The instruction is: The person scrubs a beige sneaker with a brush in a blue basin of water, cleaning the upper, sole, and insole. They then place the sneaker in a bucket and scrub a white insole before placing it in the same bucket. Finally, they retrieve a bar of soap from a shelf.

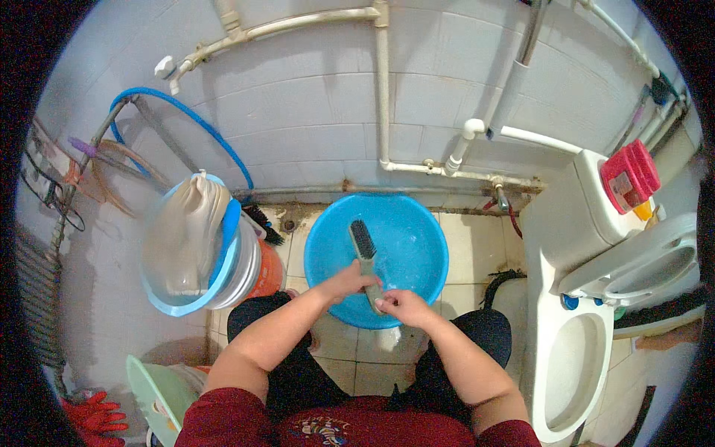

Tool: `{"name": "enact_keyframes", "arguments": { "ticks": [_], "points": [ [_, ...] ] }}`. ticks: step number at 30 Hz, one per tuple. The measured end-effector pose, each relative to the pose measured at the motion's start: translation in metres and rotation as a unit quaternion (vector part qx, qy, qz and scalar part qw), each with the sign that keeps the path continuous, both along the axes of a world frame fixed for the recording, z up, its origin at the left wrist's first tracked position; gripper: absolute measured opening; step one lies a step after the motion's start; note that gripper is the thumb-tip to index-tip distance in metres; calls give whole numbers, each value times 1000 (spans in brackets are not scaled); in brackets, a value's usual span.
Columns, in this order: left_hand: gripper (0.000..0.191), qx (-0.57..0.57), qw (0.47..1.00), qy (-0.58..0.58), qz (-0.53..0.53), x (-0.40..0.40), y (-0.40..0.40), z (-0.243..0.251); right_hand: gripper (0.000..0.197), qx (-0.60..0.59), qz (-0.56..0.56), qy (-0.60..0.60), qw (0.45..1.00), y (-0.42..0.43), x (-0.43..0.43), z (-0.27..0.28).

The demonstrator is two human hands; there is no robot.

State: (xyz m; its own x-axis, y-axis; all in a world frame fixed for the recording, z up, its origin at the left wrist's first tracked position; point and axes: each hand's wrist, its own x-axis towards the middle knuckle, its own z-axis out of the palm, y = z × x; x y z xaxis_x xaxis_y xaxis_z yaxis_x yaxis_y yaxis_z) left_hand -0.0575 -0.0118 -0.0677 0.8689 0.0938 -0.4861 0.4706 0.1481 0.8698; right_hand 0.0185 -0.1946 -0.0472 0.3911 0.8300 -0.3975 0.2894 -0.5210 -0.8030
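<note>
A wide blue plastic basin [408,223] stands on the tiled floor between my knees, wet inside. Over it is a scrub brush [363,240] with a pale handle and dark bristles, its bristle end pointing away from me and the bristles facing up. My left hand [352,280] grips the handle near its middle, just below the bristles. At the near end of the handle, my right hand [405,307] has its thumb and fingers closed on the tip.
At left, a light blue basin [184,307] holding a pale bag-like item rests on stacked buckets [268,271]. A green basin [151,385] and red gloves [98,416] lie lower left. The toilet [603,363] stands at right, a red container [628,176] on its tank. Pipes [383,95] run along the wall.
</note>
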Motion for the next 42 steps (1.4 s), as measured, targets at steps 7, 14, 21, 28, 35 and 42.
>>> {"name": "enact_keyframes", "arguments": {
  "ticks": [7,14,21,28,35,42],
  "points": [
    [30,34,972,213,90,42,6,-90,44,23,-91,-104,990,4,45,15],
    [45,293,935,165,114,41,16,-261,45,26,-17,-99,995,-6,47,-3],
    [45,253,930,261,-49,29,27,-368,41,-39,-76,78,993,10,74,10],
    [45,420,817,290,-270,68,22,-259,41,-43,-214,180,959,7,69,-10],
    [46,463,804,165,-336,94,15,-120,55,-86,-301,95,945,-1,25,-28],
    [57,446,837,74,-309,100,-3,13,78,-90,-359,-51,928,-6,20,32]
  ]
}}
